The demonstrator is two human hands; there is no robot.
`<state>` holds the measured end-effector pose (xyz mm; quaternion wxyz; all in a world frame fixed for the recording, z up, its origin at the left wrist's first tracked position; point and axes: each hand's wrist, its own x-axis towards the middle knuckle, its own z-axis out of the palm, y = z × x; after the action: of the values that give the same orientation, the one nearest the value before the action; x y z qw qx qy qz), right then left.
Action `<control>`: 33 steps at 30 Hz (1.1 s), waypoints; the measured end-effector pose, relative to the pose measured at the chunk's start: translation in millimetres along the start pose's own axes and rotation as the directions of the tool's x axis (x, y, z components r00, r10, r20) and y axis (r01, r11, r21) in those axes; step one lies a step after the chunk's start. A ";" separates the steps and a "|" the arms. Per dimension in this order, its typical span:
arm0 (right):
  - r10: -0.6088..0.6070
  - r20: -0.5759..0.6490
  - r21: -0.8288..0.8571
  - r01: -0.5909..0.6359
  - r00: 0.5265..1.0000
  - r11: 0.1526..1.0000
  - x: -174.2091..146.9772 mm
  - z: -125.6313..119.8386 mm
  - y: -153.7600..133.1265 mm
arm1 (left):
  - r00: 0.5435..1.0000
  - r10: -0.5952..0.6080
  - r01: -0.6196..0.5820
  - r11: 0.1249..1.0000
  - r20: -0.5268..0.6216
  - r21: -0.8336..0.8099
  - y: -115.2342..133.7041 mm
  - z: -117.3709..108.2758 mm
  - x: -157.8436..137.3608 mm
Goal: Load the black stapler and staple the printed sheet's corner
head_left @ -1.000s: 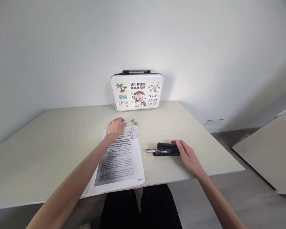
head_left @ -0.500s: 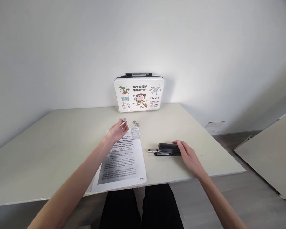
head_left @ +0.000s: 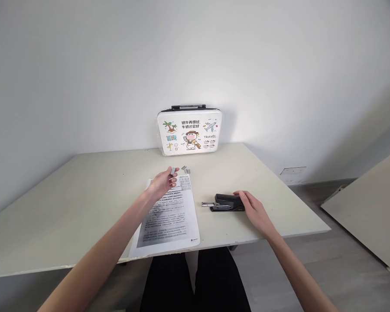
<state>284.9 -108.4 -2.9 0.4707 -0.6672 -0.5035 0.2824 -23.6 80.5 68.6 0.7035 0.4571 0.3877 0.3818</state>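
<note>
Between the thumb and fingers of my left hand (head_left: 164, 182) is a small grey strip of staples (head_left: 173, 170), held above the top of a printed paper (head_left: 169, 221). More staple strips (head_left: 185, 169) lie on the table just beyond the paper's top edge. My right hand (head_left: 251, 208) grips the rear end of a black stapler (head_left: 226, 203), which rests on the table right of the paper. The stapler points left, and its metal staple tray (head_left: 208, 204) sticks out at the front.
A white case (head_left: 190, 132) with cartoon prints and a black handle stands at the back of the pale table (head_left: 84, 195), against the wall. A wall socket (head_left: 293, 170) and another pale panel (head_left: 370, 208) are at the right. My legs are under the table's front edge.
My left hand has moved slightly right and nearer the staple strips on the table, and the strip in its fingers has turned more upright. My right hand stays on the stapler.
</note>
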 end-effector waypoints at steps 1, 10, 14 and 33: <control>-0.004 0.000 -0.003 0.004 1.000 1.000 -0.4 -0.2 -0.7 | 1.000 -0.001 0.001 1.000 0.007 0.016 0.3 1.3 -1.7; -0.027 -0.007 -0.006 0.027 1.000 1.000 -0.7 -1.5 -0.2 | 0.997 -0.033 0.017 0.974 0.067 0.225 -2.1 10.4 -14.0; -0.031 0.005 0.001 0.031 1.000 1.000 -1.2 -2.2 -0.8 | 0.994 -0.035 0.001 0.950 0.104 0.311 -1.9 16.7 -21.4; -0.055 -0.009 -0.004 0.055 0.998 0.998 1.7 -3.3 3.3 | 0.961 -0.039 -0.145 0.769 0.272 0.623 -12.1 58.1 -40.1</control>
<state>289.7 -108.2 -4.5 0.4794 -0.6553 -0.5201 0.2651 14.3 21.0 81.5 0.5416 0.7267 0.3816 0.1817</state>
